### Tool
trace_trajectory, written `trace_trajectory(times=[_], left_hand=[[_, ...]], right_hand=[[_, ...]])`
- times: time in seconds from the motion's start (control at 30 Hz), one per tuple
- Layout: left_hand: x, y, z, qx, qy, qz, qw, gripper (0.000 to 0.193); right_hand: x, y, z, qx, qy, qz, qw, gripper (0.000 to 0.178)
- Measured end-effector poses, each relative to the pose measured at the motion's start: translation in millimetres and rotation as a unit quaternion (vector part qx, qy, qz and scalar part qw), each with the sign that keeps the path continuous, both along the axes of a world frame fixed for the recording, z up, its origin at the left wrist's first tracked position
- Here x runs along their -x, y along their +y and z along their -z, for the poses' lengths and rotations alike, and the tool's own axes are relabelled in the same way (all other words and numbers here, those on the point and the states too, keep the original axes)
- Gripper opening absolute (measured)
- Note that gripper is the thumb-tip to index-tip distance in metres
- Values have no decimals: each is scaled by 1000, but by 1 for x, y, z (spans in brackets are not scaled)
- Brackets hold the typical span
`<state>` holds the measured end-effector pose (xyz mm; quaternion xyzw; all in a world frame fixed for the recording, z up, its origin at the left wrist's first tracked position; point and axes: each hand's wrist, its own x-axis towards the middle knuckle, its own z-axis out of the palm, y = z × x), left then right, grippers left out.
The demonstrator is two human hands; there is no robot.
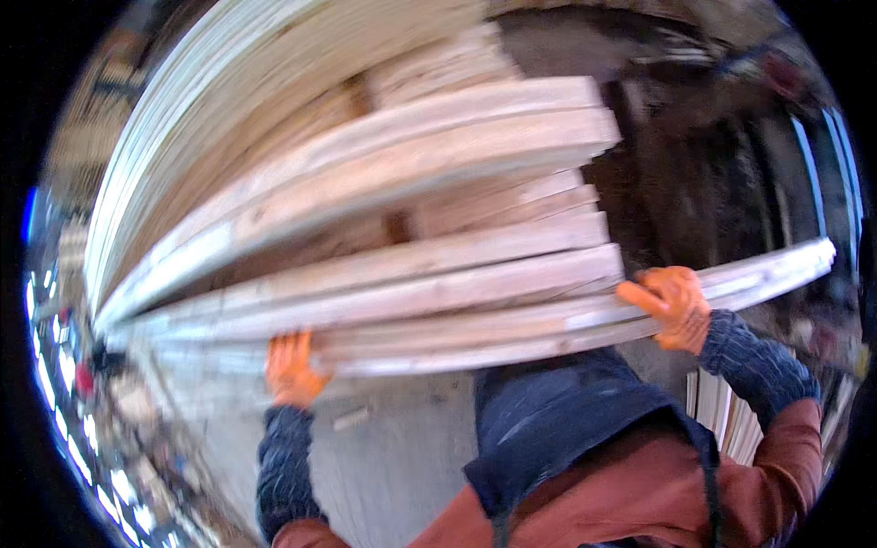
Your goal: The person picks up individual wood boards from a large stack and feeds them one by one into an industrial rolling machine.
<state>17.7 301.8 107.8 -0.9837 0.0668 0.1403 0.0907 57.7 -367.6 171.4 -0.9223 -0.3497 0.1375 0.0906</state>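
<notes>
Both of my hands wear orange work gloves. A long pale wooden board (512,340) runs across in front of my body, and its right end sticks out past the stack. My left hand (294,367) grips the board's near edge toward the left, fingers over the top. Farther right, my right hand (674,306) is wrapped over the same board, close to its far right part. Another board seems to lie tight against it, though blur hides the seam. Directly behind is a stack of similar wooden boards (438,297), with their ends staggered on the right.
More boards (438,169) lie higher in the stack, with gaps and small wooden spacers (397,228) between layers. A tall pile of planks (274,55) rises at upper left. Grey concrete floor (393,457) shows below, with a small wood scrap (352,419). Blue bars (845,183) stand at far right.
</notes>
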Motion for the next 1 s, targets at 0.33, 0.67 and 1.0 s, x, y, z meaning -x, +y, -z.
trace_trajectory(times=[0.33, 0.67, 1.0], left_hand=[[-27, -14, 13, -61, 127, 150, 979, 56], [19, -171, 11, 79, 12, 184, 980, 49], [1, -393, 21, 126, 32, 146, 981, 71]], right_hand=[[-8, -74, 5, 54, -6, 23, 998, 113], [12, -237, 49, 92, -68, 59, 992, 131], [7, -306, 41, 74, -87, 112, 987, 121]])
